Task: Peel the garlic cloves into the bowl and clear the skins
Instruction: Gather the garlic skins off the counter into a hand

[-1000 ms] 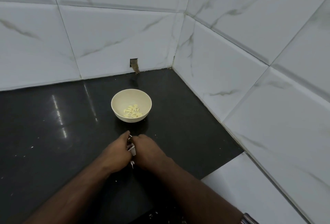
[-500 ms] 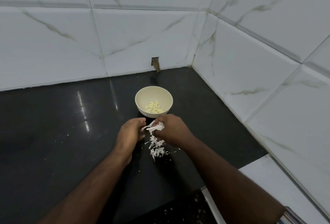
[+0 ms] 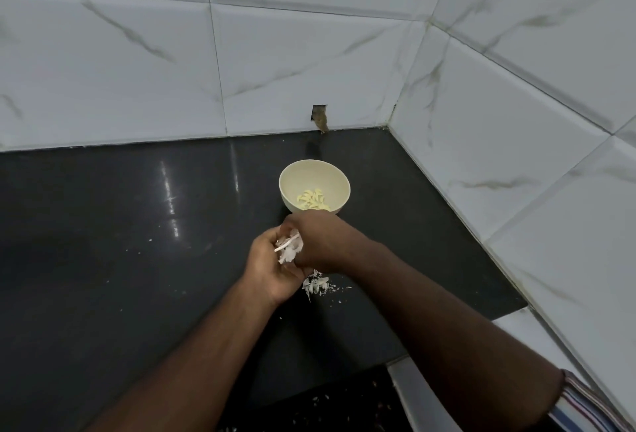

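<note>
A cream bowl [image 3: 293, 179] stands on the black counter [image 3: 137, 232] and holds several peeled garlic cloves [image 3: 312, 199]. Just in front of it my left hand [image 3: 272, 271] is cupped palm up with a clump of white garlic skins [image 3: 290, 249] in it. My right hand [image 3: 321, 242] lies over the left, its fingers curled onto the same skins. A small heap of loose skins [image 3: 315, 285] lies on the counter under the hands.
White marble-look tiled walls meet in a corner [image 3: 392, 118] behind and to the right of the bowl. A small hole [image 3: 320, 115] is cut in the back tile. Tiny skin flecks [image 3: 144, 245] dot the counter. The counter's front edge [image 3: 395, 362] is at the lower right.
The hands have lifted skins off the counter; the right hand has moved over the cupped left palm with them. A smaller heap stays on the counter. The view has swung left.
</note>
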The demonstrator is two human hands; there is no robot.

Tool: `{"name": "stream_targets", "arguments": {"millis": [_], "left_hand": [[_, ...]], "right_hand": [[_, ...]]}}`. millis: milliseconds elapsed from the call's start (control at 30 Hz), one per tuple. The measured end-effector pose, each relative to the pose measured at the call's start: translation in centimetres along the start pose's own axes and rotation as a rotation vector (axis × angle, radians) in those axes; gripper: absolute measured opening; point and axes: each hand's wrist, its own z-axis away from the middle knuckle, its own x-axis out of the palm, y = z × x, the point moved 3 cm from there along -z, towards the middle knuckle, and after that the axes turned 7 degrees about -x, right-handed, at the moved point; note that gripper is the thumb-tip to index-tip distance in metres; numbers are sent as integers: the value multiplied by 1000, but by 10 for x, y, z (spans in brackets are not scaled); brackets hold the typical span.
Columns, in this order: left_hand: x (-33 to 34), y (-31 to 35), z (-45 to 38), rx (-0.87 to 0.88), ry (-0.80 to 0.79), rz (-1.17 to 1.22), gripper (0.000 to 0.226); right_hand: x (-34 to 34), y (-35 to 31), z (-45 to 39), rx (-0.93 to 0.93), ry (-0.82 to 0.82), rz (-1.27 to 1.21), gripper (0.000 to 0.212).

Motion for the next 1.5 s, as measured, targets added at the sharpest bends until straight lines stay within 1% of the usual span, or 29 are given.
{"name": "stream_targets", "arguments": {"millis": [133,167,333,433,500,567,633,667,700,733,800,833,867,900,933,1000,1100,1200,1267,1367,1433,1500], "left_hand": [[-9,-3,-7,-1,1,41,30],[-10,-3,-9,-2,4,50,31],[-11,-4,-14,0,29,43,29],[-9,-5,-12,1,3,41,35],[-8,-5,-11,-18,-39,41,39],[-10,-1,-12,-37,-76,50,34],[-13,4,-12,-36,-58,92,33],[-15,6,-13,-30,-50,110,34],[-18,8,-13,-23,-44,122,35],[-21,9,-13,-16,-32,133,36],[-26,12,-9,-5,3,141,36],[-28,15,-8,-3,20,146,34],[-31,17,-8,-1,41,155,31],[-34,19,-7,5,57,169,30],[-36,21,-5,14,68,187,30],[-40,23,-5,20,81,223,30],[-44,22,-4,29,90,232,29],[-47,22,-2,34,94,218,28],[-48,22,0,40,97,220,28],[-47,20,1,40,93,218,27],[-42,17,0,31,92,210,27],[-39,14,-2,19,90,213,27]], "right_hand": [[-13,0,4,11,-75,-23,52],[-16,0,5,13,-81,-15,54],[-23,-4,5,-15,-46,13,36],[-20,-2,5,-28,-35,-3,29],[-24,3,6,-26,39,-82,28],[-29,15,12,26,185,-239,28],[-25,35,23,101,355,-327,30],[-17,47,30,145,398,-318,32],[-2,60,38,190,389,-292,38],[17,69,48,236,334,-264,48],[61,78,71,286,185,-232,82],[82,78,79,278,137,-214,100],[100,74,85,258,114,-162,114],[116,69,87,236,110,-82,121],[125,63,85,224,121,-10,124],[133,52,71,238,168,48,122],[127,59,40,264,255,46,116],[120,71,10,246,264,22,105],[119,69,-4,158,254,15,89],[120,64,-10,22,273,-16,54],[121,65,-2,-16,268,-49,42],[125,67,14,-61,276,-45,36]]}}
